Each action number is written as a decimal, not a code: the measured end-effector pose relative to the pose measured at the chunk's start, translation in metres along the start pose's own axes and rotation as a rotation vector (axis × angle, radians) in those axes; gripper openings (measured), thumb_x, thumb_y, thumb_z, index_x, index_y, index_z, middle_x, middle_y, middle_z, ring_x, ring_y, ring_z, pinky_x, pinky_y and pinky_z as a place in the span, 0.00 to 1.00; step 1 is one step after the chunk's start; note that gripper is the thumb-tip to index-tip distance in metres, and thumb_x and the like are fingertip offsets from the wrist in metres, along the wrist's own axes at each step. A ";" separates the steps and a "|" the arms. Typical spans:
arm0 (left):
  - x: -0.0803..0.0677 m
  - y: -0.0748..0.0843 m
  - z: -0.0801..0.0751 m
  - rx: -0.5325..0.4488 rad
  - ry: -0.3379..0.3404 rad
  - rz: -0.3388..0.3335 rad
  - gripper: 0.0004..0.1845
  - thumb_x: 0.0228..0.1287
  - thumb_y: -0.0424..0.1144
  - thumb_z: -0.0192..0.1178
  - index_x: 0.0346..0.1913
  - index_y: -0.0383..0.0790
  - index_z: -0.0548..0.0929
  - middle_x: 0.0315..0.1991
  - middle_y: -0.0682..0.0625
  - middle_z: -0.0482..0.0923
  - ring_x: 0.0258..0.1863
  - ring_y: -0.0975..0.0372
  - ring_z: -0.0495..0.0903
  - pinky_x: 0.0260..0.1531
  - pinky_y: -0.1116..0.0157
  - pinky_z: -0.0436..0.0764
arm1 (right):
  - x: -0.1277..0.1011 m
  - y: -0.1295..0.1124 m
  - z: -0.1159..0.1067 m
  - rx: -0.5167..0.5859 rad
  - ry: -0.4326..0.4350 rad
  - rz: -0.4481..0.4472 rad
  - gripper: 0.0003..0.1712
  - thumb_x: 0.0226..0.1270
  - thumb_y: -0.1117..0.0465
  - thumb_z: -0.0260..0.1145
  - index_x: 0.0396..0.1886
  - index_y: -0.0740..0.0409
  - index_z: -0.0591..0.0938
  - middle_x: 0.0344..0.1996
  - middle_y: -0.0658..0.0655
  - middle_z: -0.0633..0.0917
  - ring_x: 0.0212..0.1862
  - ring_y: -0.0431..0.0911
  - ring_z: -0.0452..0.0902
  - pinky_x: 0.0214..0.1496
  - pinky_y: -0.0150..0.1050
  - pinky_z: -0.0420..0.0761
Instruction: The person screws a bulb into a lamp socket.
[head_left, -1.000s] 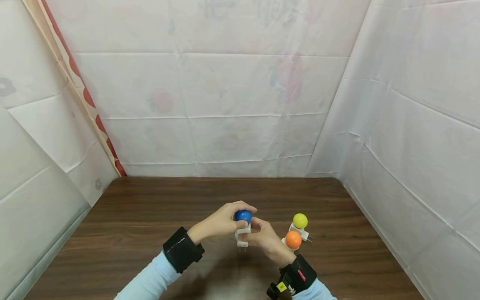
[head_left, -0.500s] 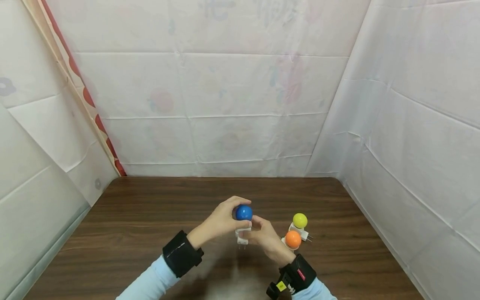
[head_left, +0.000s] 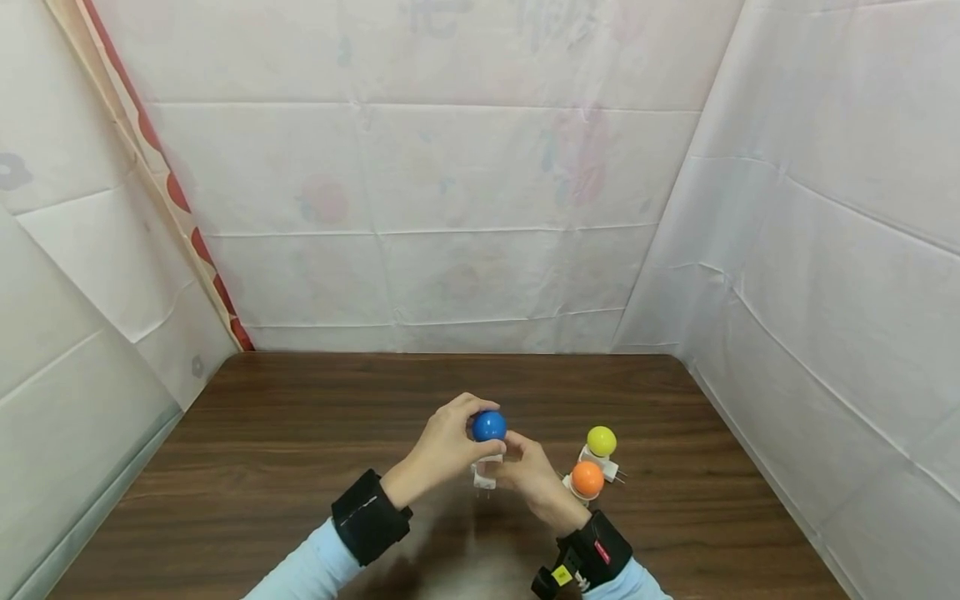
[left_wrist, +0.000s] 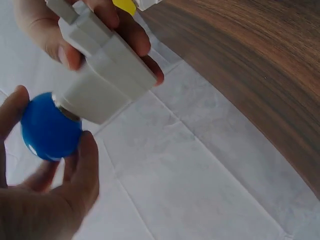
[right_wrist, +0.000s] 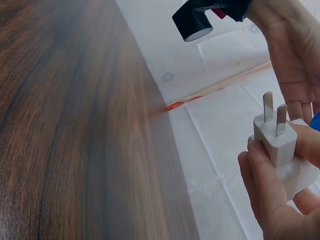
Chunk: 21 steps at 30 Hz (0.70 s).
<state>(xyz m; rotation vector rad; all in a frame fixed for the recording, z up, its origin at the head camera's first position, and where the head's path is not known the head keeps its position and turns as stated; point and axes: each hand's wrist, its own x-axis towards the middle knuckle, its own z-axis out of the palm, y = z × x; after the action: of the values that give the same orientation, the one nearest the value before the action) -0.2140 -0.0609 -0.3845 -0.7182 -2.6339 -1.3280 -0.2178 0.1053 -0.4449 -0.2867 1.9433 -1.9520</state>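
Above the dark wooden table (head_left: 300, 450), the left hand (head_left: 442, 446) curls its fingers round a blue bulb (head_left: 488, 426), while the right hand (head_left: 534, 479) grips its white plug base (head_left: 486, 473), prongs down. Orange (head_left: 587, 479) and yellow (head_left: 602, 441) bulb lights lie just beside the right hand.

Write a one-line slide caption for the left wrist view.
Left hand grips the blue bulb while the right hand holds its white plug base above the wooden table.

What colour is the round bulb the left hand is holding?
Blue. The bulb shows best in the left wrist view, gripped by the left hand.
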 end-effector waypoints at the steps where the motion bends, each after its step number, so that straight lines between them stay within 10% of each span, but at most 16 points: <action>1: 0.000 -0.001 -0.001 -0.016 -0.024 0.017 0.25 0.52 0.42 0.67 0.54 0.38 0.76 0.46 0.47 0.75 0.44 0.57 0.77 0.42 0.58 0.81 | -0.001 0.000 0.000 0.002 -0.002 -0.002 0.34 0.57 0.61 0.67 0.63 0.62 0.67 0.57 0.64 0.70 0.46 0.45 0.77 0.50 0.44 0.79; 10: 0.004 -0.011 -0.009 -0.201 -0.249 0.085 0.24 0.58 0.30 0.60 0.59 0.39 0.71 0.57 0.44 0.70 0.54 0.53 0.73 0.52 0.57 0.76 | -0.003 0.000 -0.001 0.014 -0.028 -0.009 0.34 0.56 0.63 0.67 0.62 0.64 0.67 0.54 0.64 0.73 0.45 0.45 0.78 0.49 0.43 0.80; 21: 0.003 -0.014 -0.008 -0.234 -0.206 0.073 0.27 0.55 0.35 0.64 0.59 0.40 0.71 0.57 0.45 0.69 0.52 0.53 0.73 0.50 0.58 0.77 | -0.003 0.000 0.000 -0.021 0.001 0.012 0.33 0.54 0.61 0.68 0.61 0.61 0.70 0.55 0.63 0.72 0.44 0.44 0.78 0.49 0.45 0.79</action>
<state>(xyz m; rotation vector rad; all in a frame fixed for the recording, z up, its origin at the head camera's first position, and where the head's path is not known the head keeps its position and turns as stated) -0.2240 -0.0726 -0.3890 -1.0236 -2.5974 -1.6403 -0.2150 0.1063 -0.4444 -0.2787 1.9629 -1.9253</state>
